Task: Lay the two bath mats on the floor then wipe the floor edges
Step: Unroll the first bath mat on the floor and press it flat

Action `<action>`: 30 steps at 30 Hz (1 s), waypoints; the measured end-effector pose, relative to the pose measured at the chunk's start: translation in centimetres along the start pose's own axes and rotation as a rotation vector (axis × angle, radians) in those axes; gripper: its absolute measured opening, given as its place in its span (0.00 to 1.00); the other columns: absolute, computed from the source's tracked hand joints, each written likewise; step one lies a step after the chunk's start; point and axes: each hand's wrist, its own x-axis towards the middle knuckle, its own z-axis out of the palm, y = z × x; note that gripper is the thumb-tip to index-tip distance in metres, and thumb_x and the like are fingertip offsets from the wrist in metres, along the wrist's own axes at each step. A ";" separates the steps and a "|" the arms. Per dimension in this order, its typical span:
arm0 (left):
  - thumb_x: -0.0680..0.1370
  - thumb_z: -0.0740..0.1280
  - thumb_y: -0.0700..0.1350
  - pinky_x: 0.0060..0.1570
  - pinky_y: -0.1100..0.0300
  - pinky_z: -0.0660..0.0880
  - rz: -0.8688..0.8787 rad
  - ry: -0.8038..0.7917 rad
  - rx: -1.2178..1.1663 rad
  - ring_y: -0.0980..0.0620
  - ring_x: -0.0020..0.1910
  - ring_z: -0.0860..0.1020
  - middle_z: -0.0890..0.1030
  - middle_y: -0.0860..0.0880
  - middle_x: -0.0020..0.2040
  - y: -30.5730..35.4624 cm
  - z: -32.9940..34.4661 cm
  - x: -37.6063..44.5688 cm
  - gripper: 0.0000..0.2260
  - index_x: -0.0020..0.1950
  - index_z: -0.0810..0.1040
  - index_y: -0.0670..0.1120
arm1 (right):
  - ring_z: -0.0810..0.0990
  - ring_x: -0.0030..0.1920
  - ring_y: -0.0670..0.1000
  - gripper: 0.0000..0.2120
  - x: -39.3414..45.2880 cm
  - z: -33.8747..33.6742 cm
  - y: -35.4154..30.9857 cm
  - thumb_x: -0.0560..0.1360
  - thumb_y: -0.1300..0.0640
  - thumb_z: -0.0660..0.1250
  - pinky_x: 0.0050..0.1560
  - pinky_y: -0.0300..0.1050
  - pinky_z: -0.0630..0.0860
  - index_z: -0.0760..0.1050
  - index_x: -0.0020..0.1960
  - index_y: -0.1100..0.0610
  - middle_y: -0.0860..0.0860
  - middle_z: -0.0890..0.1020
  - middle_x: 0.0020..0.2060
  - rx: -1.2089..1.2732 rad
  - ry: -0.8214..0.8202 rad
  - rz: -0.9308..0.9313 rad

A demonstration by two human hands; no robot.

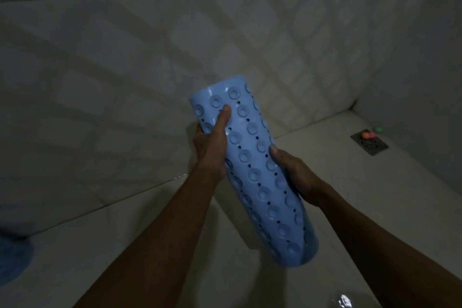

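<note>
A light blue rubber bath mat (257,157), rolled into a tube with suction cups and small holes on the outside, is held in the air above the pale floor. My left hand (212,142) grips its upper left side, thumb pressed on the cups. My right hand (297,175) wraps around its right side lower down. The roll tilts from upper left to lower right. A second blue object (12,260), possibly the other mat, lies on the floor at the far left edge, mostly cut off.
Pale tiled wall (150,57) meets the floor along a dark seam (100,207). A square metal floor drain (369,143) sits in the right corner with small orange and green items (372,133) by it. Something shiny (343,300) glints at the bottom edge.
</note>
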 end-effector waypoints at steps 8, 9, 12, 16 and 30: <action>0.67 0.80 0.57 0.50 0.41 0.83 -0.082 -0.012 0.042 0.43 0.49 0.86 0.87 0.45 0.53 -7.0 9.1 1.9 0.28 0.62 0.82 0.45 | 0.76 0.68 0.61 0.31 1.1 -11.0 4.0 0.79 0.37 0.58 0.72 0.58 0.70 0.71 0.73 0.58 0.60 0.77 0.68 0.320 -0.215 0.189; 0.64 0.81 0.59 0.51 0.40 0.82 -0.097 -0.010 0.035 0.41 0.50 0.86 0.86 0.43 0.54 -7.8 10.0 2.5 0.32 0.63 0.82 0.45 | 0.75 0.69 0.62 0.33 1.7 -12.3 4.4 0.78 0.36 0.62 0.72 0.60 0.68 0.71 0.73 0.58 0.61 0.76 0.69 0.323 -0.241 0.193; 0.55 0.83 0.65 0.54 0.38 0.81 -0.146 -0.003 0.035 0.38 0.52 0.85 0.85 0.42 0.57 -9.9 12.3 4.0 0.43 0.64 0.81 0.45 | 0.77 0.66 0.63 0.36 3.4 -15.5 5.0 0.73 0.37 0.68 0.66 0.58 0.74 0.72 0.73 0.59 0.62 0.76 0.68 0.389 -0.299 0.203; 0.58 0.80 0.68 0.51 0.40 0.83 -0.103 0.098 0.073 0.42 0.49 0.86 0.86 0.44 0.55 -11.8 14.0 5.2 0.43 0.65 0.80 0.46 | 0.78 0.65 0.62 0.33 6.0 -17.7 5.9 0.76 0.36 0.62 0.64 0.57 0.76 0.73 0.72 0.57 0.61 0.78 0.66 0.349 -0.320 0.238; 0.79 0.64 0.63 0.34 0.58 0.82 -0.064 0.068 0.334 0.54 0.52 0.83 0.80 0.53 0.65 -27.0 20.4 -0.8 0.22 0.72 0.70 0.58 | 0.84 0.50 0.52 0.27 5.0 -28.3 11.0 0.71 0.32 0.69 0.53 0.52 0.83 0.75 0.59 0.53 0.52 0.83 0.53 -0.185 0.080 0.071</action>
